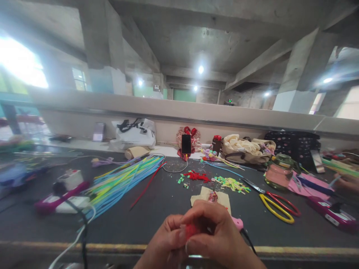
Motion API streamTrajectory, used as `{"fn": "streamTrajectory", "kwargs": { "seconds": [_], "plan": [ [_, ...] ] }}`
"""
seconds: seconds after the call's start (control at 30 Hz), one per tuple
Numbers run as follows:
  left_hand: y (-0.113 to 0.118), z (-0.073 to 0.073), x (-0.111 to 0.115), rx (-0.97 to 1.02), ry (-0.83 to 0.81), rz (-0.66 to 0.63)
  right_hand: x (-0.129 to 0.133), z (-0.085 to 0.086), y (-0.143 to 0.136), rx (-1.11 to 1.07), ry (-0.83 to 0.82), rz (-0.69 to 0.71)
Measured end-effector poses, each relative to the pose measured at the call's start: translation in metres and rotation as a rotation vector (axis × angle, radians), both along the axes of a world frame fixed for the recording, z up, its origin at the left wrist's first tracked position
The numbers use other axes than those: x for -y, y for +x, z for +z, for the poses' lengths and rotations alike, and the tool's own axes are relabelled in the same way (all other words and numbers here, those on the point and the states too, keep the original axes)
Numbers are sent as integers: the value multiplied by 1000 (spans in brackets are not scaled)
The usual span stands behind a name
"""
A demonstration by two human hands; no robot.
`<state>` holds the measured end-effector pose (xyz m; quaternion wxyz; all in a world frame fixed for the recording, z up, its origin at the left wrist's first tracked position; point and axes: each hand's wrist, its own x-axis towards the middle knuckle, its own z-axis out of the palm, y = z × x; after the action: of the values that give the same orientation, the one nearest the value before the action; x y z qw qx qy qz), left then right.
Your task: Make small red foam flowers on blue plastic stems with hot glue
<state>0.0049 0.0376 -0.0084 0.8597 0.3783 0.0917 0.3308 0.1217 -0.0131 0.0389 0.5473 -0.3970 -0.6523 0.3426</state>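
Note:
My left hand [169,237] and my right hand [217,231] meet above the near table edge, fingers curled in a pinch. Between them is a small red piece [191,231], mostly covered by the fingers; its exact kind cannot be made out. Just beyond my hands lies a beige pad [225,201] with a glittery pinkish lump [213,196] on it. A pink handle [238,223] with a black cord shows beside my right hand. Farther back are piles of short red pieces [198,176] and short green and yellow pieces [231,184].
Long coloured chenille stems [126,183] lie at left near a purple-and-white power strip [64,201]. Scissors [276,205] with red and yellow handles lie at right, near a bottle [279,172]. A phone [186,144] stands at the back. Another person's hand [346,183] is at far right.

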Motion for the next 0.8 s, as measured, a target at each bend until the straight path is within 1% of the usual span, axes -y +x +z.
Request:
{"fn": "streamTrajectory", "kwargs": {
  "seconds": [0.17, 0.3, 0.4, 0.53, 0.67, 0.8],
  "plan": [
    [-1, 0, 1, 6, -53, 10, -2, -6, -2, 12, -35, -68],
    [0, -2, 1, 5, -81, 24, -3, -5, -2, 50, -52, -124],
    [0, -3, 0, -24, -104, 77, -2, -4, -3, 53, -65, -148],
    [-2, -7, -2, -76, -108, 128, -1, -6, -4, 84, -35, -182],
    [-1, -10, -5, -64, -81, 123, -1, -8, -4, 105, 3, -206],
    [0, -10, -6, -75, -59, 114, -2, -6, -5, 148, 34, -250]
  ]
}}
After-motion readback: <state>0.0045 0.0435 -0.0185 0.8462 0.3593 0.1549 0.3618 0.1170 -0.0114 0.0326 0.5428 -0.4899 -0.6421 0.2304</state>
